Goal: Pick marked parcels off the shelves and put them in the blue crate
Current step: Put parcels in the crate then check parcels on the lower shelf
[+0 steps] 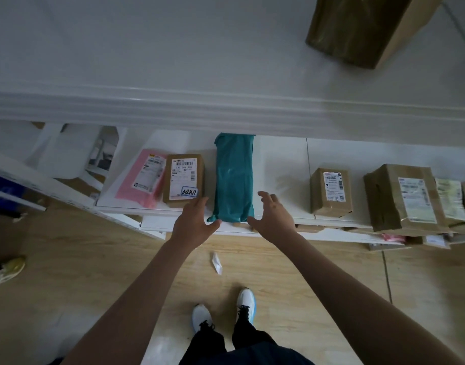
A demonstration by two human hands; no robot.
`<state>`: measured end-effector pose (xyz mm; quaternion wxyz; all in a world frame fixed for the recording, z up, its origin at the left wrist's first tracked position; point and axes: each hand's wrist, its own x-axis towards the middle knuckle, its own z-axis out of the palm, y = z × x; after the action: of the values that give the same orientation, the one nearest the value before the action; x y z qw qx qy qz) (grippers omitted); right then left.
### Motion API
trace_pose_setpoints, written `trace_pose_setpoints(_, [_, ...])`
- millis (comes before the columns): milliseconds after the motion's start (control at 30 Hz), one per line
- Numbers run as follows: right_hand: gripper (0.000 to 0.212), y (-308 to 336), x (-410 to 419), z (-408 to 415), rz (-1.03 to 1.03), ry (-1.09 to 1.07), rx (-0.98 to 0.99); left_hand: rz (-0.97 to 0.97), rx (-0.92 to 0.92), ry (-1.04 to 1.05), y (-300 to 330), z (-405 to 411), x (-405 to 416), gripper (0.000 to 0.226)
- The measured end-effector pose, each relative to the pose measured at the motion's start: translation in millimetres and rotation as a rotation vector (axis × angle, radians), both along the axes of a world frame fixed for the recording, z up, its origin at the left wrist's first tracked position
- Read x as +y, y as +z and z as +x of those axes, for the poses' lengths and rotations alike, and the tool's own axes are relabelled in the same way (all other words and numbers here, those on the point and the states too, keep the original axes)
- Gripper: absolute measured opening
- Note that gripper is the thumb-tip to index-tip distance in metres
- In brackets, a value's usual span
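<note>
A long teal plastic-wrapped parcel (pixel 234 177) lies on the white shelf (pixel 281 164), its near end overhanging the front edge. My left hand (pixel 191 219) is at its left side and my right hand (pixel 272 216) at its right side; both have fingers spread and hold nothing. Just left of the teal parcel stands a brown box (pixel 184 177) with a shipping label and a blue-framed handwritten sticker (pixel 189 192). My left fingertips reach close to that box's near corner. No blue crate is clearly seen.
A pink mailer (pixel 141 177) leans left of the brown box. Small (pixel 330 192) and larger (pixel 402 197) brown boxes sit to the right. An upper shelf edge (pixel 226 109) overhangs, carrying a large taped box (pixel 363 27). A paper scrap (pixel 217 263) lies on the wood floor by my shoes.
</note>
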<state>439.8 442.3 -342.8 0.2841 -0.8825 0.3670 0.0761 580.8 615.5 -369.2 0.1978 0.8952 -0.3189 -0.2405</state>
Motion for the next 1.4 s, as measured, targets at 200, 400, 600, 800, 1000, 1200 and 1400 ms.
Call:
trace_pose_setpoints(200, [0.083, -25.0, -3.6, 6.2, 0.102, -0.045, 0.078, -0.011, 0.009, -0.04, -11.3, 2.6, -10.9, 0.072])
trace_pose_setpoints(400, [0.079, -42.8, -1.3, 27.4, 0.16, -0.075, 0.109, -0.007, 0.05, -0.098, -32.2, 3.9, -14.7, 0.057])
trace_pose_setpoints(600, [0.08, -59.5, -4.2, 38.9, 0.201, -0.113, 0.099, -0.05, 0.083, -0.079, -41.8, 13.9, -26.1, 0.042])
trace_pose_setpoints(800, [0.073, -68.5, 2.9, 37.3, 0.228, -0.158, 0.029, -0.07, 0.09, -0.114, -44.1, 16.0, -31.6, 0.044])
trace_pose_setpoints(1000, [0.065, -74.5, 28.9, 18.0, 0.221, -0.176, 0.023, -0.121, 0.115, -0.054, -48.5, -3.0, -14.0, 0.045])
trace_pose_setpoints(1200, [0.068, -89.5, 38.5, -1.9, 0.367, -0.274, 0.005, -0.089, 0.103, -0.049, -54.3, -13.5, 8.2, 0.072])
trace_pose_setpoints(1400, [0.056, -83.5, 24.0, 2.3, 0.566, -0.35, -0.055, -0.118, 0.021, -0.108, -36.4, -11.2, -6.1, 0.082])
